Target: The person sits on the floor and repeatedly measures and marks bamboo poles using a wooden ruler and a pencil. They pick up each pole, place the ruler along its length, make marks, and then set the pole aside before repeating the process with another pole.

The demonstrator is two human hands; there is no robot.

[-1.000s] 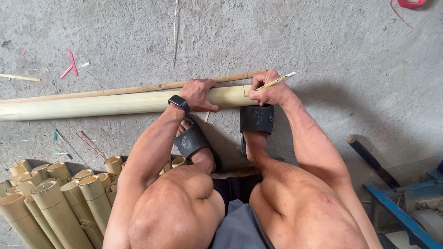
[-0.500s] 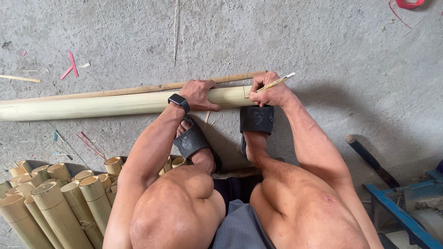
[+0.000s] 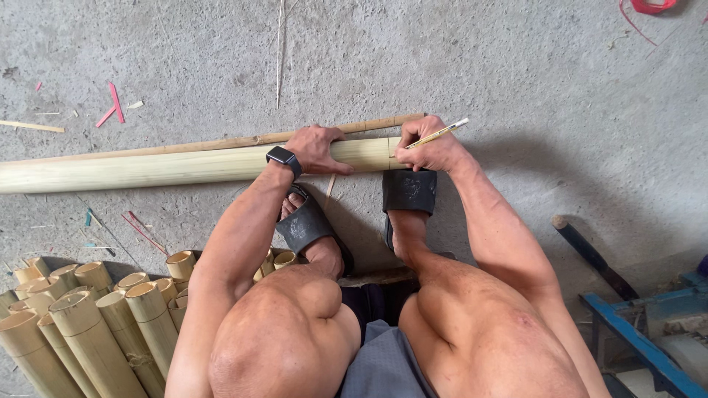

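Marking is the step in hand, judging by the grip: the right hand (image 3: 431, 147) pinches a thin yellow pencil (image 3: 439, 133) between thumb and fingers, its working end lowered to the right-hand end of the thick bamboo pole (image 3: 177, 166), though the hand hides the tip, so I cannot say whether it touches the pole. The left hand (image 3: 313, 147), with a dark watch (image 3: 284, 158) on its wrist, lies spread and pressed flat over the pole just beside the right, pinning it to the concrete floor (image 3: 516, 66). The pole lies crosswise ahead of the person's sandalled feet (image 3: 409, 193), running off toward the floor's left edge, with a thinner cane (image 3: 243, 141) touching its far side. A bundle of cut bamboo lengths (image 3: 96, 317) sits at the lower left. Any stroke around the curve would seem to call for a steady hold-down and a slight roll of the pole.
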